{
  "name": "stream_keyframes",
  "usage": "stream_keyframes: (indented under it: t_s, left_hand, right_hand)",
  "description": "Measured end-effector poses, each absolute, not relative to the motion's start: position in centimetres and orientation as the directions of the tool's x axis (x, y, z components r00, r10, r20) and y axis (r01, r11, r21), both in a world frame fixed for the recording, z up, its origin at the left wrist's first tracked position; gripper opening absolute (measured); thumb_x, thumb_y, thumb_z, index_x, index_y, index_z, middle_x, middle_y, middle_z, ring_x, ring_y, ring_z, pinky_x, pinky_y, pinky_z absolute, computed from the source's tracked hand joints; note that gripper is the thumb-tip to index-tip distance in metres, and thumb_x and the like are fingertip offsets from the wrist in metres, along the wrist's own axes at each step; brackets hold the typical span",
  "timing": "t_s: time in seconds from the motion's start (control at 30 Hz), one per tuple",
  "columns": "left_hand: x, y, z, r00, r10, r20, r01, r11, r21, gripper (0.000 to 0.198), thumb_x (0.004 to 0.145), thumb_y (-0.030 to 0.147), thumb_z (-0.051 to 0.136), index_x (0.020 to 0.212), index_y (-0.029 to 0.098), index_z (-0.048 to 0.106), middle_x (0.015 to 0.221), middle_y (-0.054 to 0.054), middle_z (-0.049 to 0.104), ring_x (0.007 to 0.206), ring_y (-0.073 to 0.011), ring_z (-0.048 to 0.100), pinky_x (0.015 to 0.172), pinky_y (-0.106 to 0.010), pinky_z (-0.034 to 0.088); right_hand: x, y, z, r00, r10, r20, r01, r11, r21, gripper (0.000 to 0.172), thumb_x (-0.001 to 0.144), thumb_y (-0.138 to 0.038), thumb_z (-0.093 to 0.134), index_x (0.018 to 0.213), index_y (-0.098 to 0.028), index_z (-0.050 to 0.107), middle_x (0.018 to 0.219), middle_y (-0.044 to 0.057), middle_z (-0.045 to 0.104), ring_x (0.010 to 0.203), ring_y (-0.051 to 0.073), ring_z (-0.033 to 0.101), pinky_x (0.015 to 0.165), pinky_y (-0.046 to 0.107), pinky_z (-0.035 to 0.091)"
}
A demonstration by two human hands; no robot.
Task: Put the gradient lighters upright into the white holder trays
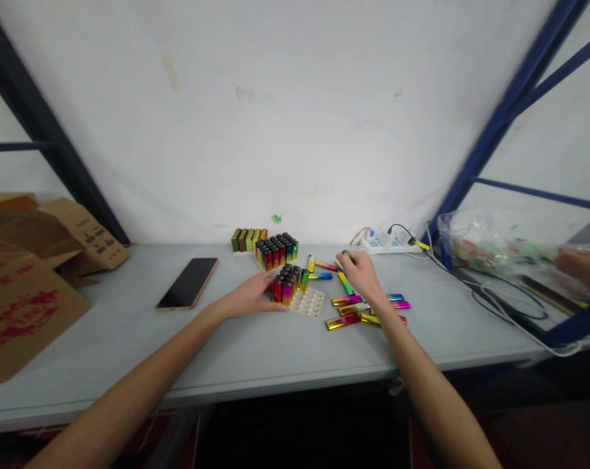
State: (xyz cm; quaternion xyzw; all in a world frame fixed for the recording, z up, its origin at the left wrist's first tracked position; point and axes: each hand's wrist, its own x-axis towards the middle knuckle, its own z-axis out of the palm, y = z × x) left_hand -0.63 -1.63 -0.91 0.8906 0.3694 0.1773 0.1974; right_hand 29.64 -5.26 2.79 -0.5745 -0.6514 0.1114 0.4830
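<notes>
Here, a wall (295,130) is rising behind a grey table (246,352), and a carton (33,319) is lying at the left end. The left hand (250,296) is resting, thumb and fingers spread, against the tray's (309,303) left side; the right hand (359,273) is pinching a tube (346,254). A phone (188,283) is lying farther left. Standing tubes (287,291) are filling the tray's left part; loose tubes (346,321) are lying to its right.
</notes>
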Motion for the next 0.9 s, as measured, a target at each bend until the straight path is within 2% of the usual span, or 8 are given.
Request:
stream_keyframes:
  t_s: [0.17, 0.33, 0.43, 0.53, 0.67, 0.73, 0.83, 0.9]
  left_hand:
    - [-0.6, -1.7, -0.8, 0.656, 0.737, 0.161, 0.596, -0.637, 0.489, 0.084, 0.073, 0.069, 0.079, 0.134, 0.015, 0.061, 0.139, -0.019, 0.063, 0.126, -0.0384, 0.059, 0.113, -0.048, 0.043]
    - [-0.5, -1.8, -0.6, 0.664, 0.730, 0.161, 0.584, -0.641, 0.498, 0.084, 0.074, 0.066, 0.080, 0.137, 0.014, 0.059, 0.142, -0.020, 0.061, 0.131, -0.0382, 0.057, 0.116, -0.048, 0.040]
    - [-0.5, -1.9, -0.5, 0.651, 0.742, 0.159, 0.591, -0.627, 0.507, 0.084, 0.073, 0.065, 0.081, 0.136, 0.013, 0.060, 0.140, -0.020, 0.062, 0.128, -0.0393, 0.058, 0.114, -0.050, 0.042]
    - [-0.4, -2.0, -0.5, 0.659, 0.733, 0.168, 0.579, -0.637, 0.509, 0.084, 0.073, 0.065, 0.082, 0.135, 0.013, 0.060, 0.140, -0.019, 0.063, 0.128, -0.0391, 0.059, 0.113, -0.049, 0.043]
    - [-0.3, -2.0, -0.4, 0.689, 0.700, 0.187, 0.550, -0.674, 0.494, 0.084, 0.075, 0.064, 0.081, 0.140, 0.014, 0.057, 0.147, -0.018, 0.059, 0.133, -0.0376, 0.056, 0.117, -0.046, 0.040]
    - [-0.3, -2.1, -0.3, 0.699, 0.687, 0.198, 0.539, -0.688, 0.486, 0.082, 0.077, 0.063, 0.080, 0.140, 0.015, 0.057, 0.147, -0.017, 0.059, 0.135, -0.0366, 0.055, 0.118, -0.045, 0.039]
    - [-0.3, -2.2, -0.2, 0.698, 0.687, 0.201, 0.543, -0.691, 0.477, 0.081, 0.079, 0.062, 0.079, 0.141, 0.015, 0.057, 0.147, -0.016, 0.059, 0.134, -0.0352, 0.056, 0.117, -0.044, 0.040]
    - [-0.2, -2.2, -0.2, 0.697, 0.688, 0.201, 0.547, -0.692, 0.470, 0.083, 0.079, 0.062, 0.079, 0.142, 0.014, 0.055, 0.148, -0.016, 0.059, 0.134, -0.0349, 0.056, 0.117, -0.043, 0.040]
  right_hand:
    - [29.4, -5.3, 2.7, 0.110, 0.874, 0.474, 0.671, 0.286, -0.683, 0.036, 0.086, -0.041, 0.046, 0.057, -0.023, 0.037, 0.053, -0.004, 0.034, 0.055, 0.012, 0.035, 0.056, 0.029, 0.021]
    - [29.5, -5.6, 3.0, 0.073, 0.877, 0.474, 0.680, 0.303, -0.667, 0.046, 0.094, -0.053, 0.047, 0.060, -0.022, 0.043, 0.055, -0.004, 0.039, 0.058, 0.013, 0.040, 0.057, 0.028, 0.026]
    - [29.5, -5.5, 3.0, 0.002, 0.890, 0.456, 0.638, 0.350, -0.686, 0.048, 0.099, -0.059, 0.045, 0.077, -0.019, 0.059, 0.063, -0.003, 0.052, 0.065, 0.016, 0.050, 0.064, 0.027, 0.036]
    - [29.6, -5.4, 2.8, -0.148, 0.895, 0.422, 0.580, 0.424, -0.696, 0.045, 0.104, -0.054, 0.040, 0.093, -0.018, 0.064, 0.072, 0.000, 0.062, 0.073, 0.017, 0.059, 0.071, 0.027, 0.042]
    - [29.2, -5.6, 2.8, -0.336, 0.822, 0.460, 0.649, 0.556, -0.520, 0.040, 0.104, -0.049, 0.049, 0.082, -0.019, 0.062, 0.081, 0.003, 0.065, 0.077, 0.017, 0.058, 0.073, 0.027, 0.041]
    - [28.9, -6.0, 3.1, -0.378, 0.799, 0.468, 0.699, 0.578, -0.422, 0.041, 0.104, -0.047, 0.051, 0.075, -0.019, 0.060, 0.076, 0.003, 0.062, 0.073, 0.016, 0.055, 0.071, 0.027, 0.039]
    - [28.3, -6.5, 3.5, -0.394, 0.833, 0.388, 0.715, 0.543, -0.440, 0.042, 0.105, -0.045, 0.050, 0.072, -0.019, 0.057, 0.064, -0.001, 0.060, 0.060, 0.014, 0.052, 0.063, 0.026, 0.035]
    - [28.0, -6.6, 3.5, -0.411, 0.851, 0.329, 0.701, 0.525, -0.482, 0.039, 0.105, -0.043, 0.051, 0.075, -0.019, 0.058, 0.064, -0.001, 0.065, 0.057, 0.013, 0.056, 0.062, 0.025, 0.036]
